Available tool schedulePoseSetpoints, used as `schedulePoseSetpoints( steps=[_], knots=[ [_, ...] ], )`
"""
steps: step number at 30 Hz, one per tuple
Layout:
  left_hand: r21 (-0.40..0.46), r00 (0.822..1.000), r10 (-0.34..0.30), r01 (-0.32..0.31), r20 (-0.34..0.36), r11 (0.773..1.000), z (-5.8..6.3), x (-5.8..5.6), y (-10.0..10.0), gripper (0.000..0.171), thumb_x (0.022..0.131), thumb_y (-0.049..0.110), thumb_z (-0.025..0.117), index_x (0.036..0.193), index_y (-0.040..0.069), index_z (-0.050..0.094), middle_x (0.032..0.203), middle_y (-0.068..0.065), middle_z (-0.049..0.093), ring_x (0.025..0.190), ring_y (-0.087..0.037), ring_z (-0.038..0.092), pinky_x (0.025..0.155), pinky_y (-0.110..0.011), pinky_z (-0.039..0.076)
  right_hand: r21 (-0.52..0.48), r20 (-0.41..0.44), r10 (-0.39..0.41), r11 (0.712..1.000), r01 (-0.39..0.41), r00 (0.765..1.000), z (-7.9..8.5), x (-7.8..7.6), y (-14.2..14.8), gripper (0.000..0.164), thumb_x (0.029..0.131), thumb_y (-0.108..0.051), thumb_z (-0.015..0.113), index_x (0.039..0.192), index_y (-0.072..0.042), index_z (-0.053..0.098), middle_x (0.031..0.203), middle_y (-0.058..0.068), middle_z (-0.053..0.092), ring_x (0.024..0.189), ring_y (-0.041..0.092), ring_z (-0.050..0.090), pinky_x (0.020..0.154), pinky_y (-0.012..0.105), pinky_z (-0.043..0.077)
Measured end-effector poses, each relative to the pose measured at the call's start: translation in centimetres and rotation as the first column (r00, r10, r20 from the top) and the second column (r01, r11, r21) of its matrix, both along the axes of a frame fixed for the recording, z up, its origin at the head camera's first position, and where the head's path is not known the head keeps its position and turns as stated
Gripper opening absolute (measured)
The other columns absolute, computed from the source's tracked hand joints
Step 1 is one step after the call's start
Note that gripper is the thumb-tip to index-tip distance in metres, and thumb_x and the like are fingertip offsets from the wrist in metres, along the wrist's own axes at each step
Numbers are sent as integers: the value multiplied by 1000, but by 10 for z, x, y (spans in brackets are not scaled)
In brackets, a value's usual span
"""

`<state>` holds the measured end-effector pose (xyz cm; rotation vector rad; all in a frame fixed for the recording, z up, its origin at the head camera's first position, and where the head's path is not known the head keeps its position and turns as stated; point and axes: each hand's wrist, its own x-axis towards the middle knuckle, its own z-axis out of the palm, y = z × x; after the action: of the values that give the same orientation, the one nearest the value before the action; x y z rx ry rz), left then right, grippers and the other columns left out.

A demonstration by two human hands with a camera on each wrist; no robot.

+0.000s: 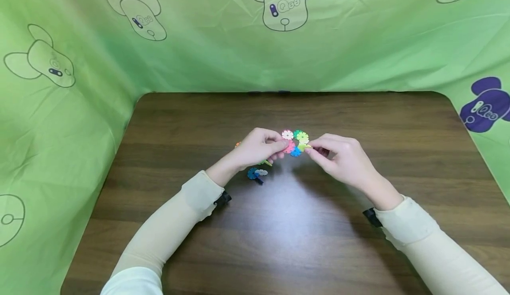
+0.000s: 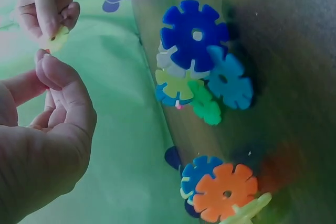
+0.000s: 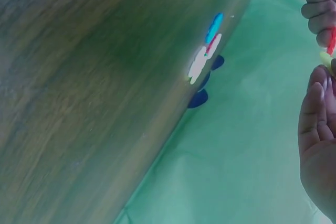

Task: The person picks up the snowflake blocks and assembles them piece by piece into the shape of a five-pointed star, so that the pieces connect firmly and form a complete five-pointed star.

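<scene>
My left hand (image 1: 260,146) pinches a pink notched plastic disc (image 1: 290,146) between thumb and fingers. Facing it, my right hand (image 1: 340,157) pinches a yellow notched disc (image 1: 303,146) by its edge. In the right wrist view the red-pink disc (image 3: 332,40) and the yellow disc (image 3: 326,59) meet edge to edge between the two hands. The fingertips cover much of both discs. White-pink (image 1: 287,134), yellow-green (image 1: 303,137) and blue discs (image 1: 295,152) show around them in the head view.
On the brown table (image 1: 279,242), below my left hand, lies a cluster with a dark blue disc (image 2: 191,32). Another pile holds an orange disc (image 2: 227,192). A blue disc (image 3: 213,27) lies among others near the far edge. Green printed cloth (image 1: 223,56) hangs behind the table.
</scene>
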<state>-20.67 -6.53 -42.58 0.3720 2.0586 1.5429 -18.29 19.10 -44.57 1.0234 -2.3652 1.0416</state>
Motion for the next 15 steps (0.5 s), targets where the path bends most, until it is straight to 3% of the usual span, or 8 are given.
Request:
schedulePoseSetpoints(
  steps=[2,7,15],
  knots=[
    [25,1000,10,-11,27,1000,0,1,0,24,104,20,66,96,-2,72,95,-30,69,66,-16,59,70,-38,60,-24,-13,15,1000,-15,1000,0,0,-2,6,92,-18,81,96,-14,81,84,-9,71,69,3,57,60,17,49],
    [62,998,19,-23,67,998,-2,3,1,26,104,18,66,101,-7,72,89,-25,70,66,-14,58,65,-28,58,-52,-51,46,997,-49,998,-1,0,-7,41,103,-47,62,95,-11,81,87,-4,75,70,6,63,61,17,52],
    [88,996,44,-51,80,995,-1,6,3,24,103,16,68,102,-7,75,88,-25,71,66,-13,61,66,-28,59,-43,-176,64,996,-72,982,-1,-1,-13,41,105,-39,63,91,-5,81,85,1,75,65,9,61,58,19,49]
  ],
)
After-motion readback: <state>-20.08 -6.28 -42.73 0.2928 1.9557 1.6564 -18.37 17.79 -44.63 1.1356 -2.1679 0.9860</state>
